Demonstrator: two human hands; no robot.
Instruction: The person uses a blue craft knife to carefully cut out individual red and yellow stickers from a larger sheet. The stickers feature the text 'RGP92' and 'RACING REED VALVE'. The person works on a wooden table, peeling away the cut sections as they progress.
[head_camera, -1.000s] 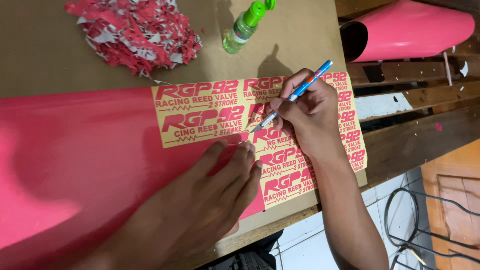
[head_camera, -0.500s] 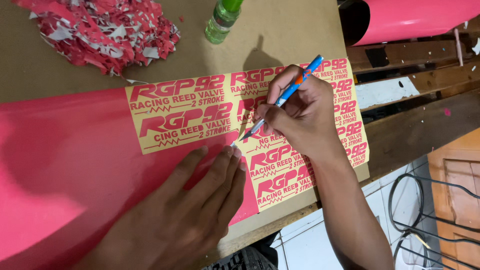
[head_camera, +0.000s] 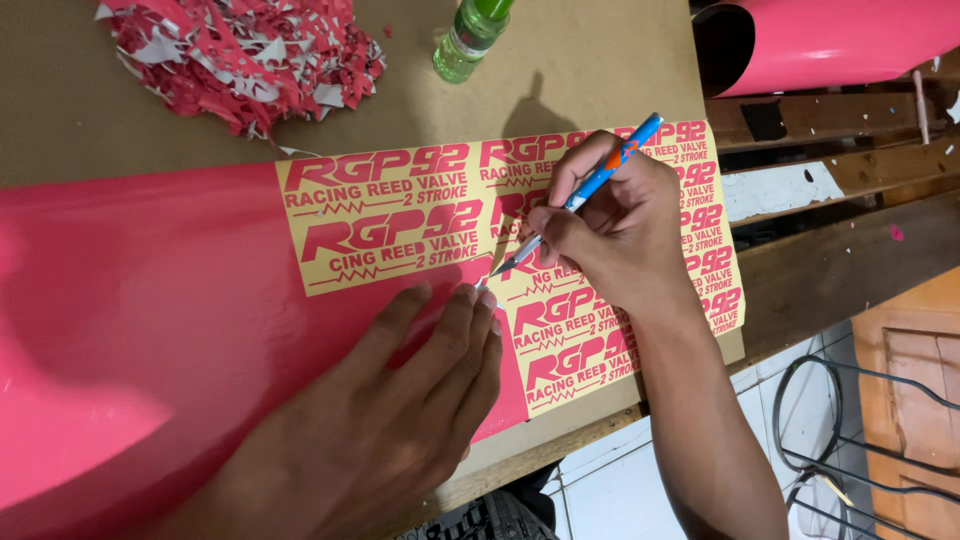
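Right hand (head_camera: 625, 235) pinches the craft knife (head_camera: 585, 190) pen-style, left hand (head_camera: 400, 400) flat and open on the red vinyl sheet (head_camera: 150, 300) — fingertips (head_camera: 478, 300) sit just beside the blade, so a slip could nick them.

A vinyl sheet (head_camera: 150, 330) lies on the desk (head_camera: 600, 70), the weeded sticker area (head_camera: 400, 225) at its right end. Behind it sit a scrap heap (head_camera: 240, 55) at left and a bottle (head_camera: 470, 35) to its right. A vinyl roll (head_camera: 830, 40) lies farther right. The left hand (head_camera: 400, 410) rests on the sheet, just left of the craft knife (head_camera: 580, 190) in the right hand (head_camera: 620, 235).
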